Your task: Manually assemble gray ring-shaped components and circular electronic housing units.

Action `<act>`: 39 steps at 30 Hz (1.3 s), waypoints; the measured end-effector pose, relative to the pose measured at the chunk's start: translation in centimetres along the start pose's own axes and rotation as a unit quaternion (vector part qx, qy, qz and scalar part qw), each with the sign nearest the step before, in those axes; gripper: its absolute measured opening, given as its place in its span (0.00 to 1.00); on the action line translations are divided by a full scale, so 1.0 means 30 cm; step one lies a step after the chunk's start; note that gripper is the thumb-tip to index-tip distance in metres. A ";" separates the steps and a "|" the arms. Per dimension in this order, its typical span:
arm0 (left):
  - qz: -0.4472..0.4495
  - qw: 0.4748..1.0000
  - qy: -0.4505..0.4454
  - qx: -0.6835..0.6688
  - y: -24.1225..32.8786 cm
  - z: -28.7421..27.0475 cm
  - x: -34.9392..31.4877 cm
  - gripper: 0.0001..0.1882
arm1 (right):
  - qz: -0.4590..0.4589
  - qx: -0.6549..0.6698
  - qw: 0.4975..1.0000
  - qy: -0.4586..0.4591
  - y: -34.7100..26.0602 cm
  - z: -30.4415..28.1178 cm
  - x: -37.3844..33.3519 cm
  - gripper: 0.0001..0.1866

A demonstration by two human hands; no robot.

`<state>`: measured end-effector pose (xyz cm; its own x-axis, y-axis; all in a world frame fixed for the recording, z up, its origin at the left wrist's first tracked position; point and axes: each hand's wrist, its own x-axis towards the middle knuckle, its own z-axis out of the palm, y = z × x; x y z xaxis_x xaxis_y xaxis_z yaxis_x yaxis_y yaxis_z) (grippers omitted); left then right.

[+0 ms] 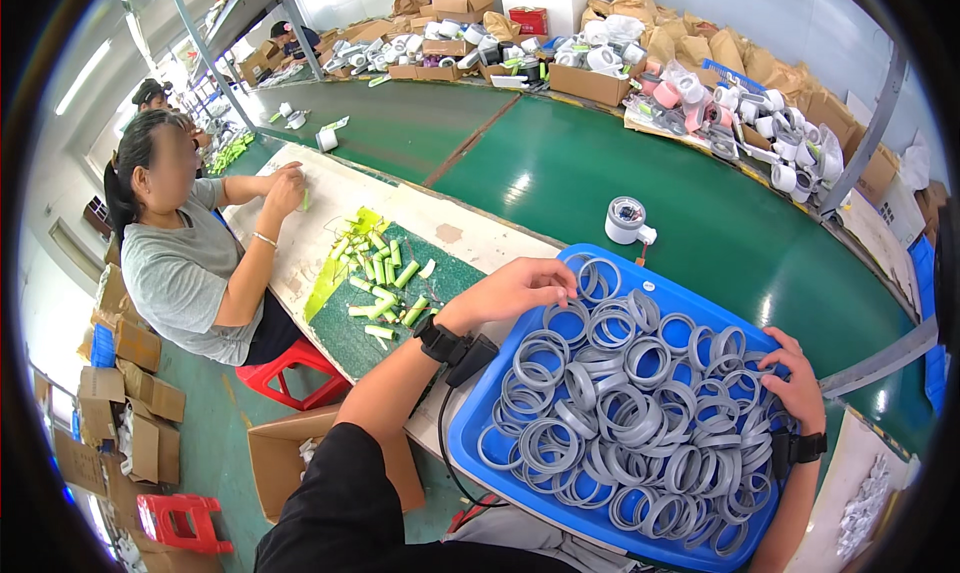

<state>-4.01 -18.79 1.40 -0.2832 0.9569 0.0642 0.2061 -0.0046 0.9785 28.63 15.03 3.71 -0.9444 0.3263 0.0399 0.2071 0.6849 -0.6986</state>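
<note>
A blue plastic tray (468,425) in front of me holds a heap of grey rings (640,413). My left hand (522,289) is over the tray's far left corner, fingers curled together. Its fingertips come up to the edge of a grey ring (598,279) in that corner; whether they grip it is hidden. At the tray's right side, my right hand (796,383) reaches over the rim with fingers apart, touching or just above the outermost rings. Black bands circle both my wrists, and a cable hangs from the left one.
Beyond the tray, a green conveyor belt (560,163) carries a white round device (627,220). Green-wrapped cylindrical cells (385,273) lie on the bench to the left, where a co-worker (185,243) sits. A cardboard box (270,463) stands below; piled parts (600,58) line the belt's far side.
</note>
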 end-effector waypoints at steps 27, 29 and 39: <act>-0.012 1.000 -0.002 0.021 0.012 0.000 0.005 0.10 | -0.018 0.007 1.000 0.008 0.006 -0.005 -0.011 0.13; -0.022 1.000 0.000 0.019 0.025 0.009 -0.002 0.11 | -0.010 0.008 1.000 0.010 -0.007 -0.007 -0.011 0.14; -0.042 0.998 0.019 0.035 0.047 0.024 -0.006 0.12 | -0.024 -0.003 1.000 0.000 0.009 -0.008 -0.016 0.12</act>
<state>-2.98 -18.77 2.63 -0.3378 0.9412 -0.0095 0.2450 0.0977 0.9646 29.20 15.22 3.69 -0.9535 0.2926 0.0725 0.1632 0.7034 -0.6918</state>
